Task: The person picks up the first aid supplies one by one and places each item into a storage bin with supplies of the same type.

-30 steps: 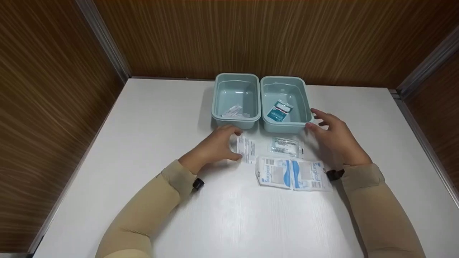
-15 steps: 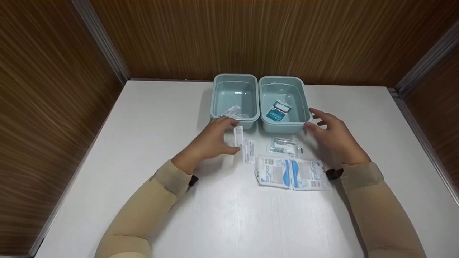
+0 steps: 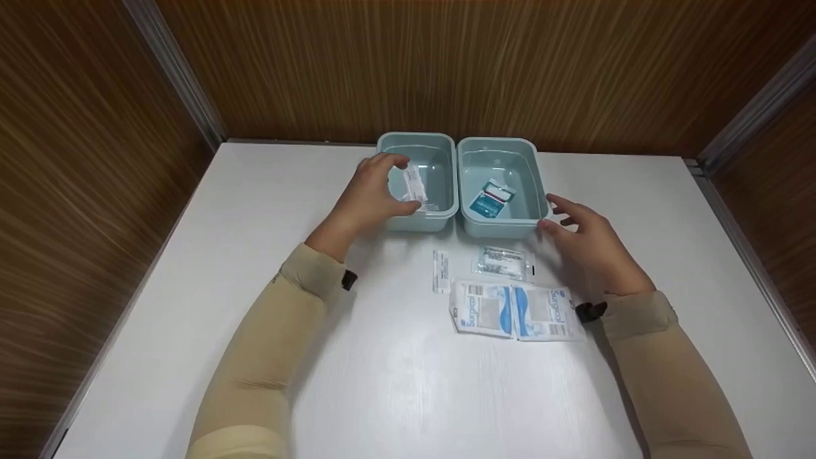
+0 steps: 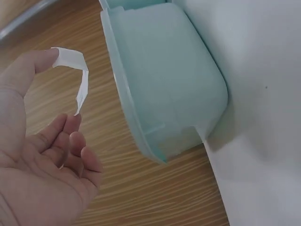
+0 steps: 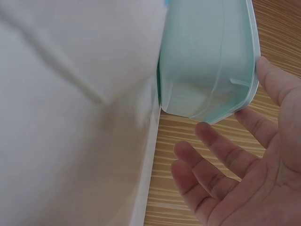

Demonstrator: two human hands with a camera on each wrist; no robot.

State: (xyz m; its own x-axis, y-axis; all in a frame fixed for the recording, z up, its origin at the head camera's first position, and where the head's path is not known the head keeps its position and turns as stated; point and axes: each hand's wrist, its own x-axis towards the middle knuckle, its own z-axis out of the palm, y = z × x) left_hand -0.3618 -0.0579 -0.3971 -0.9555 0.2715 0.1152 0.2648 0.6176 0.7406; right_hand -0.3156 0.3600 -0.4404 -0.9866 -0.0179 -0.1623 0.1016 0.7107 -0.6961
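My left hand (image 3: pixel 373 191) is over the left pale-green tub (image 3: pixel 426 223), with a white paper-wrapped adhesive bandage (image 4: pixel 70 59) pinched end to end between thumb and fingertips. The wrapper bows between them in the left wrist view. Below the raised bandage, the tub's floor is partly hidden by the hand. At the right tub (image 3: pixel 503 228), my right hand (image 3: pixel 590 242) touches the front right corner of the rim with thumb and index fingertips, the other fingers spread loosely. A teal-and-white packet (image 3: pixel 492 199) lies inside that tub.
In front of the tubs, another narrow white bandage wrapper (image 3: pixel 441 271) lies on the white table (image 3: pixel 408 395). Beside it are a clear printed packet (image 3: pixel 503 262) and two joined blue-and-white "Surgical" packets (image 3: pixel 515 311). A wood-grain panel (image 3: pixel 421 70) stands behind the tubs.
My left hand has lifted one bandage from the table and carried it forward and up over the left tub. My right hand has stayed at the right tub's corner.
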